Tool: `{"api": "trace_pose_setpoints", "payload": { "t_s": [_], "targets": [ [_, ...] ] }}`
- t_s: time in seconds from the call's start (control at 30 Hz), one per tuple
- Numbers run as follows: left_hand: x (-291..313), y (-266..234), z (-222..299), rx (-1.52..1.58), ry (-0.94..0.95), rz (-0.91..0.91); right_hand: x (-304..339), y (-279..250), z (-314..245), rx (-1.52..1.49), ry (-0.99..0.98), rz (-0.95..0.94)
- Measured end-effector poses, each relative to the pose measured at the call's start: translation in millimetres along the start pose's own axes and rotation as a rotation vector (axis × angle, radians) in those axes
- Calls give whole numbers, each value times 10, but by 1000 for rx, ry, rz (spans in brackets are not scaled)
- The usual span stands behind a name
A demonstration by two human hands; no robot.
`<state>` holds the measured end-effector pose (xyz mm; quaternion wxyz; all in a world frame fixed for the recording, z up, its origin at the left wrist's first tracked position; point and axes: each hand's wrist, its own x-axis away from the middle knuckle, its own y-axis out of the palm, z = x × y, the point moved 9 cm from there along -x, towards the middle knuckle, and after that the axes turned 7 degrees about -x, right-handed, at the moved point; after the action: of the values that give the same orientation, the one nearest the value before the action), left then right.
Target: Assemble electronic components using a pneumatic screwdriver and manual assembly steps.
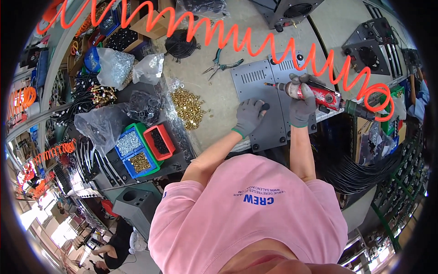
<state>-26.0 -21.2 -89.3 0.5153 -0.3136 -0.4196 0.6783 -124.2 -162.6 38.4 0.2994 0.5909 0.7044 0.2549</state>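
Observation:
My right hand, in a grey glove, grips a red air screwdriver. The tool lies sideways above the panels, its bit pointing left toward my other hand. My gloved left hand rests over the left of two grey metal panels. A small round black foot sits at its fingertips, apparently pinched there. Similar black feet show at several panel corners. Slots are cut along the far end of each panel. Left of the panels, a heap of brass-coloured screws lies on the table.
An orange coiled hose hangs across the far side and runs to the screwdriver. Pliers lie beyond the screws. Blue bins and a red bin of fasteners stand at the left. Grey housings stand far right; black cables hang near right.

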Motion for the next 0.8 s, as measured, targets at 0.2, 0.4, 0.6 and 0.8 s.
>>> {"api": "trace_pose_setpoints", "payload": {
  "t_s": [0.2, 0.4, 0.6, 0.8],
  "targets": [
    [-348, -59, -112, -102, -4, 47, -89, 5, 85, 118, 16, 4],
    [-411, -190, -386, -33, -80, 127, -188, 17, 152, 200, 46, -42],
    [-447, -208, -222, -76, 4, 165, -230, -162, 338, 270, 108, 4],
    [-973, -221, -310, -54, -84, 227, -329, -217, 590, 246, 256, -92]
  ]
}}
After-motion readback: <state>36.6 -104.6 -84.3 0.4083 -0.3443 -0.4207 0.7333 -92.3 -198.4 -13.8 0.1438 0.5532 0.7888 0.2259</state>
